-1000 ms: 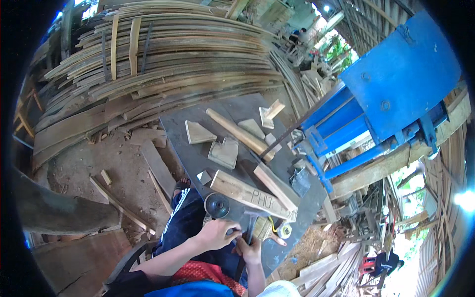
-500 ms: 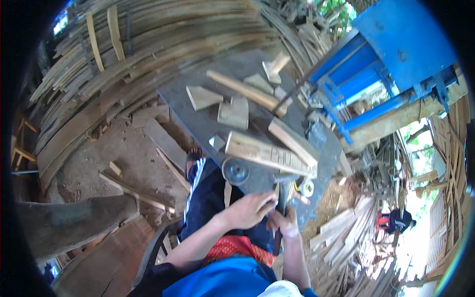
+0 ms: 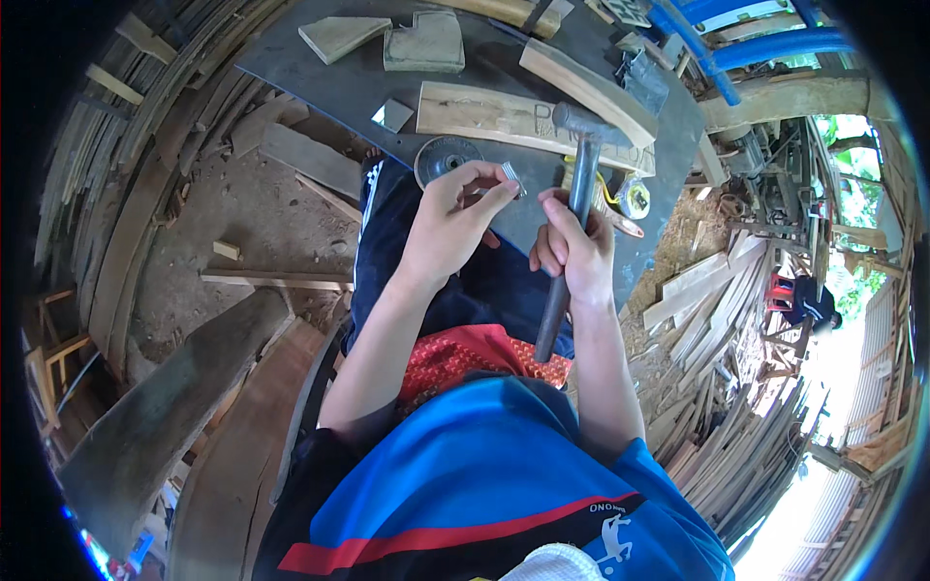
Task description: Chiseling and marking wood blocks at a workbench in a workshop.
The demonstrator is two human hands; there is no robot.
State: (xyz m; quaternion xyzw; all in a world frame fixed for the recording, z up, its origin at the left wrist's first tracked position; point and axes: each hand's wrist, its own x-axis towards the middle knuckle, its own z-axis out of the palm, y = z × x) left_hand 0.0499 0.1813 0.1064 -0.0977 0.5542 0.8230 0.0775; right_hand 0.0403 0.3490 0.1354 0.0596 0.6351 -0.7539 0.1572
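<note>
My right hand [image 3: 581, 252] is wrapped round the dark handle of a hammer [image 3: 584, 179]. The hammer's head points away from me, over the edge of a lettered wooden board [image 3: 475, 111]. Between the thumb and forefinger of my left hand [image 3: 446, 223] is a small silvery, ridged metal piece [image 3: 511, 174], too small to name surely. That hand hovers over my lap, close to a round grey disc [image 3: 448, 155] at the table's near edge. Beyond the hammer lies a yellow-and-white tape measure [image 3: 635, 200]. A second wooden bar [image 3: 589, 89] slants across behind the board.
The dark tabletop [image 3: 358, 92] also bears cut wood pieces [image 3: 423, 44] and a small shiny square [image 3: 391, 115]. A blue metal frame [image 3: 785, 45] stands at the far right. Stacked planks [image 3: 717, 290] lie right; thick slabs [image 3: 184, 407] lie at the lower left.
My hands were close together at the hammer's handle and are now apart. The left one has moved left with the metal piece showing. The view has also shifted, placing the table higher.
</note>
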